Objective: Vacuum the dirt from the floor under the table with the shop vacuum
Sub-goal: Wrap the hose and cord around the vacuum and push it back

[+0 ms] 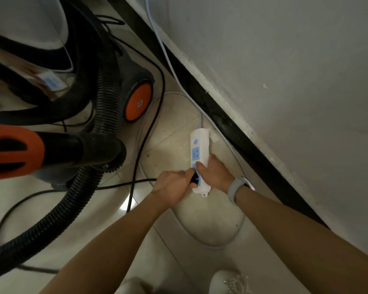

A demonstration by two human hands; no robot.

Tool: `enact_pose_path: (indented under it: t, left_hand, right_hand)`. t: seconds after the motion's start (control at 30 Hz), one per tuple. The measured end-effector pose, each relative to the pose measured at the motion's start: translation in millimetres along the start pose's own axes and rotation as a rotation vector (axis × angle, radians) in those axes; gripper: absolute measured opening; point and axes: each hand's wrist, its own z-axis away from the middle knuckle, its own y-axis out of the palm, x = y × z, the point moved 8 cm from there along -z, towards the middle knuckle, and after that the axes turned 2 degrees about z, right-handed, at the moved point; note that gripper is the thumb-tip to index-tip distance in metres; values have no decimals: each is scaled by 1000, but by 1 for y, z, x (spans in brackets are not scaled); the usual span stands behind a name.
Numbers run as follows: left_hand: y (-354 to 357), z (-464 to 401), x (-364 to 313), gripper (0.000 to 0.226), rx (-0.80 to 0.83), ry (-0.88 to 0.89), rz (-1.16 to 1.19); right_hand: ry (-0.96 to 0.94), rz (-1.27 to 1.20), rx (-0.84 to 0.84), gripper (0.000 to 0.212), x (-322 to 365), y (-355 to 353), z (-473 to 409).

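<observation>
Gripping plug (194,178), left hand (172,187); strip (200,158) beside baseboard (232,124).

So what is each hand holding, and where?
The left hand pinches the black plug at the strip's near socket; the right hand grips the power strip at its near end.

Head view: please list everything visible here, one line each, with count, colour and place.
power strip: one, white with blue sockets, on the floor by the wall
plug: one, black, at the strip's near socket
black cord: one, loops over the floor from the plug
white cable: one, runs along the baseboard to the strip
vacuum: one, grey, orange wheel, upper left
hose: one, black ribbed, left
handle: one, orange, left edge
watch: one, grey, right wrist
left hand: grips the plug
right hand: holds the strip
</observation>
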Motion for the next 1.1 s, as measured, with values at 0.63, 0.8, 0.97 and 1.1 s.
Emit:
enact_pose_path:
  t: [0.63, 0.8, 0.97, 1.1]
  left_hand:
    - [-58, 104, -2, 23, -256, -446, 1144]
    - [-165, 146, -56, 15, -328, -540, 1646]
    - [-313, 187, -97, 21, -469, -554, 1891]
    - [-443, 224, -122, 25, -515, -486, 2123]
  right_hand:
    - [-110, 17, -192, 40, 13, -40, 69]
    - [72, -325, -45, 30, 36, -76, 174]
    - [7, -374, 143, 35, 117, -132, 299]
    - [-107, -382, 323, 49, 206, -179, 384]
